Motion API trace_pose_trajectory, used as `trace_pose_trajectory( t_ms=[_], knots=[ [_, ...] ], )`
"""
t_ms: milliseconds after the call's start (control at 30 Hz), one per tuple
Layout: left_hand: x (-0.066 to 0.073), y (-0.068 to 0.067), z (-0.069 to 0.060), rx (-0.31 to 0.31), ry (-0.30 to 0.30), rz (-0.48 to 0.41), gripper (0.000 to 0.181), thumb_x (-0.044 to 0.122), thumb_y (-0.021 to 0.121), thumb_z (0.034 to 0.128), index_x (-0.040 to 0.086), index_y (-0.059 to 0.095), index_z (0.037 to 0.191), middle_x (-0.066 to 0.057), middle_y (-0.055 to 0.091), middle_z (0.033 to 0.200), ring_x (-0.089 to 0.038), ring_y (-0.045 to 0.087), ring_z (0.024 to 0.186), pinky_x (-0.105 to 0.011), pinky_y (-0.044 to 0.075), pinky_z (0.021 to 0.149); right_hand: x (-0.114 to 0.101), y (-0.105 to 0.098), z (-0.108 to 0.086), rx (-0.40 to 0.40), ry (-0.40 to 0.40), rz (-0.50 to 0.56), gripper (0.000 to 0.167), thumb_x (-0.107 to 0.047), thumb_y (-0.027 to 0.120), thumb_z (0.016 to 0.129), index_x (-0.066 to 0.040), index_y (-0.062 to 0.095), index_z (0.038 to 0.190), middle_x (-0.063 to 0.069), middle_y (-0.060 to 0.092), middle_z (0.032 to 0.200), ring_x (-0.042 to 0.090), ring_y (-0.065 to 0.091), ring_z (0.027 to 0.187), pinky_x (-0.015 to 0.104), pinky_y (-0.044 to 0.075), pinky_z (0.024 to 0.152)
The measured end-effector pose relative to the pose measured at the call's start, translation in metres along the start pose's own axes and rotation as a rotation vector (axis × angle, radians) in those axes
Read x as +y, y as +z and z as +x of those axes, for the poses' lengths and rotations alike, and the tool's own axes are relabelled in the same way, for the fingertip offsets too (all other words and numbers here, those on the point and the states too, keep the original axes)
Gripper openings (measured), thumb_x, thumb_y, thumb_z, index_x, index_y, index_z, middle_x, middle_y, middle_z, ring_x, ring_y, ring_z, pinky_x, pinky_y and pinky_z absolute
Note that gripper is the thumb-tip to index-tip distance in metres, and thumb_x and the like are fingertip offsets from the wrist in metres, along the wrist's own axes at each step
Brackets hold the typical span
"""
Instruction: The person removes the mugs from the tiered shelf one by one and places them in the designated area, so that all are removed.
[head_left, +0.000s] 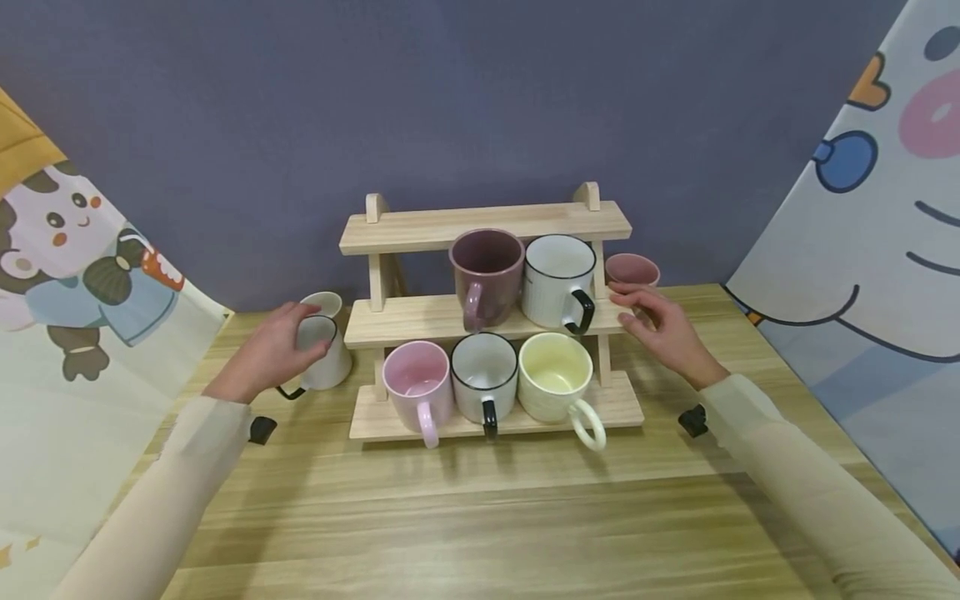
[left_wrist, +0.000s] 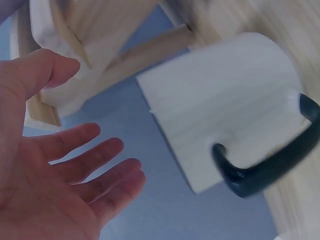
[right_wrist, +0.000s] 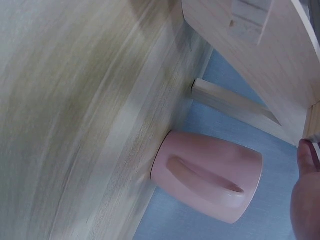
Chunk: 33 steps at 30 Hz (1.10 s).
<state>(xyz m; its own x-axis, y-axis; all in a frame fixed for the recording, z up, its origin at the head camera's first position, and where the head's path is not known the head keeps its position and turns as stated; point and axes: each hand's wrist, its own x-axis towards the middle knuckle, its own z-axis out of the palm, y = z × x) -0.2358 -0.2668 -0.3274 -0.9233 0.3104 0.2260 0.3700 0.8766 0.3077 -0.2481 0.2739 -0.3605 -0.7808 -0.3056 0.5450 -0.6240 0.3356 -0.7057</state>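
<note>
My left hand (head_left: pixel 273 350) is held over a white mug with a black rim and black handle (head_left: pixel 328 367), left of a wooden tiered rack (head_left: pixel 487 227). In the left wrist view its fingers (left_wrist: pixel 107 150) are spread, apart from the white mug (left_wrist: pixel 225 105). My right hand (head_left: pixel 663 329) pinches the right end of the rack's middle shelf. In the right wrist view, a fingertip (right_wrist: pixel 306 155) touches that shelf end; most of the hand is out of frame. Behind the right hand stands a pink mug (head_left: pixel 632 268), handle visible in the right wrist view.
On the middle shelf stand a dark mauve mug (head_left: pixel 495 283) and a white mug (head_left: pixel 551 287). The bottom shelf bears a pink mug (head_left: pixel 416 387), a black-rimmed white mug (head_left: pixel 480 387) and a pale yellow mug (head_left: pixel 551 383). A cream cup (head_left: pixel 326 302) stands behind the left hand's mug.
</note>
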Motion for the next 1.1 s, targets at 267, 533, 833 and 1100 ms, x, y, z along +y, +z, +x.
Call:
trace_pose_trajectory(
  t_ms=[267,533,833,1100],
  knots=[
    [0.027,-0.01,0.009,0.045,0.038,-0.021,0.054,0.022,0.065,0.0874,-0.009,0.047,0.128,-0.028,0.047,0.126,-0.043,0.04,0.118,-0.054,0.031,0.098,0.0,0.0,0.0,0.001,-0.009,0.017,0.021,0.01,0.057,0.089,0.013,0.06,0.109,0.029,0.048,0.13,0.04,0.04,0.123,0.021,0.033,0.101],
    [0.066,-0.021,0.029,0.082,0.098,-0.033,0.056,0.026,0.064,0.0878,-0.005,0.048,0.131,-0.021,0.048,0.13,-0.038,0.04,0.121,-0.05,0.03,0.101,0.001,0.0,0.0,0.006,-0.018,0.017,0.02,0.011,0.057,0.088,0.015,0.059,0.107,0.03,0.048,0.128,0.041,0.04,0.122,0.021,0.034,0.101],
    [0.117,-0.031,0.053,0.108,0.23,-0.05,0.061,0.037,0.066,0.0871,-0.002,0.049,0.132,-0.016,0.05,0.13,-0.031,0.043,0.122,-0.045,0.032,0.102,0.004,0.0,0.0,0.006,-0.048,0.048,0.02,0.015,0.055,0.087,0.017,0.058,0.106,0.035,0.046,0.126,0.045,0.039,0.121,0.023,0.033,0.102],
    [0.172,-0.039,0.071,0.014,0.23,-0.04,0.079,0.056,0.064,0.0823,0.001,0.044,0.136,-0.013,0.046,0.135,-0.027,0.04,0.126,-0.042,0.033,0.102,0.005,0.001,0.0,0.007,-0.032,0.039,0.02,0.012,0.057,0.087,0.015,0.059,0.107,0.031,0.048,0.128,0.043,0.04,0.121,0.021,0.034,0.1]
  ],
)
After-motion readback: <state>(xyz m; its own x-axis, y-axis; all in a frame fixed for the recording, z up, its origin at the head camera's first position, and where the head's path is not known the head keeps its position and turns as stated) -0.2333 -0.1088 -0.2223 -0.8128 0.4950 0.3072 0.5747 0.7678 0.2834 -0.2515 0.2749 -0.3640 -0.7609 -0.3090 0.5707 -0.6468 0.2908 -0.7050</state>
